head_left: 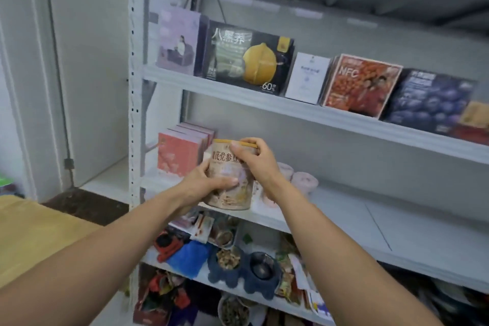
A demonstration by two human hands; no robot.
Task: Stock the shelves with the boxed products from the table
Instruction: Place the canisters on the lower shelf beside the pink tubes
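a beige round canister (pixel 229 177) with a gold-rimmed lid stands upright at the front edge of the middle shelf (pixel 370 219), a little toward 9 o'clock from the frame's centre; whether its base rests on the shelf or hangs just above it cannot be told. the left hand (pixel 205 182) grips its lower half from the 8 o'clock side, thumb laid across the printed front, the other fingers curled round the back out of sight. the right hand (pixel 258 160) grips the top from 2 o'clock, thumb and curled fingers pinching at the lid rim. a row of pink boxes (pixel 180 152) stands just beside the canister at its 9 o'clock, and pale pink tubs (pixel 304 182) sit near it at 3 o'clock, further back. on the upper shelf (pixel 264 101), at 12 o'clock, stand a lavender box (pixel 180 37), a black box with a yellow fruit (pixel 251 59), a white box (pixel 308 78), a red nfc box (pixel 362 86) and a dark blue box (pixel 434 100). at 6 o'clock, a shelf down, dark blue bowls (pixel 243 271) lie among clutter. a yellow table (pixel 31 235) shows at 8 o'clock.
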